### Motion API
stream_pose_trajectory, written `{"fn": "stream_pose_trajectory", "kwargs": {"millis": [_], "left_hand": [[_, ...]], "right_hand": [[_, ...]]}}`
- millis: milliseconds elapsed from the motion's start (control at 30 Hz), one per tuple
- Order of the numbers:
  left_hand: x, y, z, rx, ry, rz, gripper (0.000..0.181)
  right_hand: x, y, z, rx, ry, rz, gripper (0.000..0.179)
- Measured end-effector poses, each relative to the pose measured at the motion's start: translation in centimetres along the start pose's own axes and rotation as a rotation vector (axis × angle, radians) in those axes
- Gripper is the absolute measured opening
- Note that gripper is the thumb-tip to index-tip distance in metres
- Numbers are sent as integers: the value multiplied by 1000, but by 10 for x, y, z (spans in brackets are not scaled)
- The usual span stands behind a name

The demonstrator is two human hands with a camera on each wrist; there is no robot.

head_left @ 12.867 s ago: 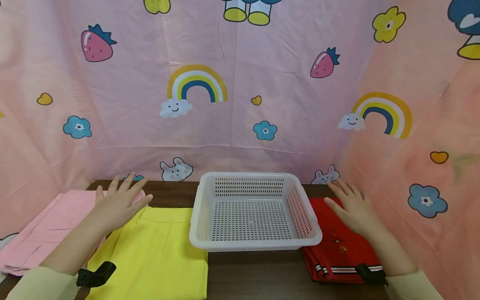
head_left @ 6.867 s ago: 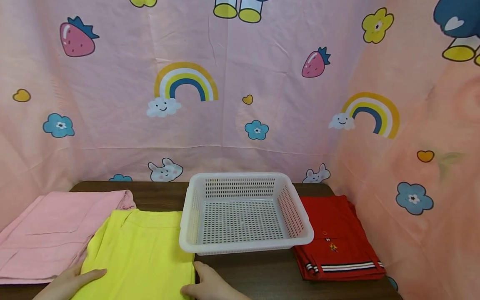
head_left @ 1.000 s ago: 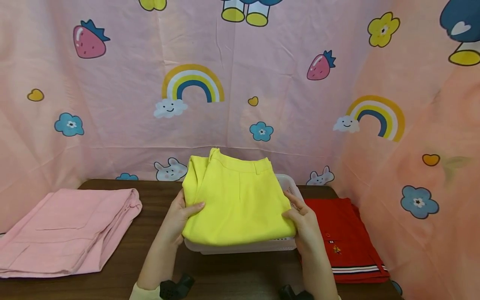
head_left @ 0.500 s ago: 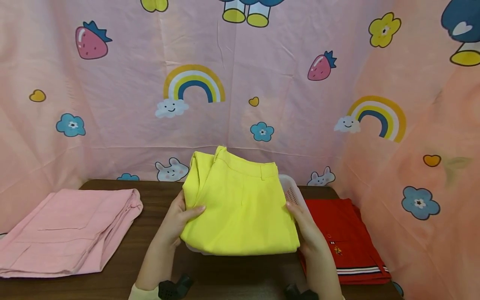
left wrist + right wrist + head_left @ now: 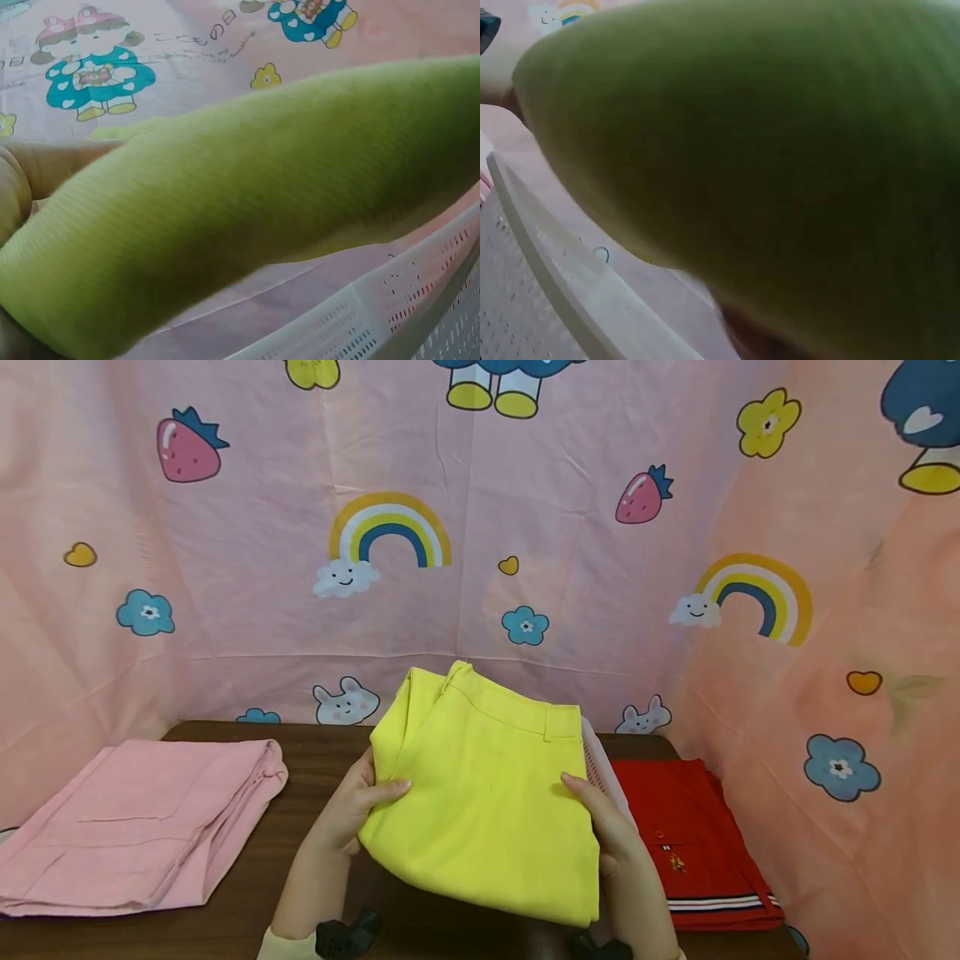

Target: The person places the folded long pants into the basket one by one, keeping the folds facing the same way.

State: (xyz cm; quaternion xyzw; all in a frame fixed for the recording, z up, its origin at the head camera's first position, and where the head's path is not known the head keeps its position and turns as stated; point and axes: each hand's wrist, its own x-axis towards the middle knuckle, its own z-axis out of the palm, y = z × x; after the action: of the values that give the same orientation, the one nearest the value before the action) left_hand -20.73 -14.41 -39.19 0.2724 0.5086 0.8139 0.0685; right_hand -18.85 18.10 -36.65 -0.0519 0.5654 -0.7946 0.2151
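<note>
Folded yellow trousers (image 5: pixel 487 793), with a waistband and belt loop showing, are held up in front of the white basket (image 5: pixel 604 768). At their left edge my left hand (image 5: pixel 352 806) grips them, thumb on the front and fingers behind. My right hand (image 5: pixel 617 835) holds the opposite edge the same way. The bundle tilts, its right side lower, and hides most of the basket. Yellow cloth fills much of both wrist views, with the perforated basket wall (image 5: pixel 337 326) below it in the left one.
Folded pink trousers (image 5: pixel 142 827) lie on the dark wooden table (image 5: pixel 315 777) at the left. A folded red garment (image 5: pixel 690 843) with a striped edge lies right of the basket. A printed pink curtain (image 5: pixel 480 527) hangs behind.
The yellow trousers were lifted from the table between the pink trousers and the basket and moved right. In the last second they have tilted, their right side dropping toward me.
</note>
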Motion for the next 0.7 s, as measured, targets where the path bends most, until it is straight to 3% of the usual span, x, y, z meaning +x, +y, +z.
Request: {"fn": "stream_pose_trajectory", "kwargs": {"millis": [133,233,333,567,700], "left_hand": [[0,0,-2,-125,-16,-13,42],[0,0,-3,-192,20,-46,38],[-2,-1,-4,-314,50,-65,30],[2,-2,-2,-660,-37,-28,49],[3,-4,5,-784,65,-80,52]], "right_hand": [[1,2,3,71,-25,-22,27],[1,3,5,93,-27,-63,27],[2,3,7,89,-18,-109,27],[3,2,16,73,105,-206,38],[4,2,25,107,165,-274,48]]}}
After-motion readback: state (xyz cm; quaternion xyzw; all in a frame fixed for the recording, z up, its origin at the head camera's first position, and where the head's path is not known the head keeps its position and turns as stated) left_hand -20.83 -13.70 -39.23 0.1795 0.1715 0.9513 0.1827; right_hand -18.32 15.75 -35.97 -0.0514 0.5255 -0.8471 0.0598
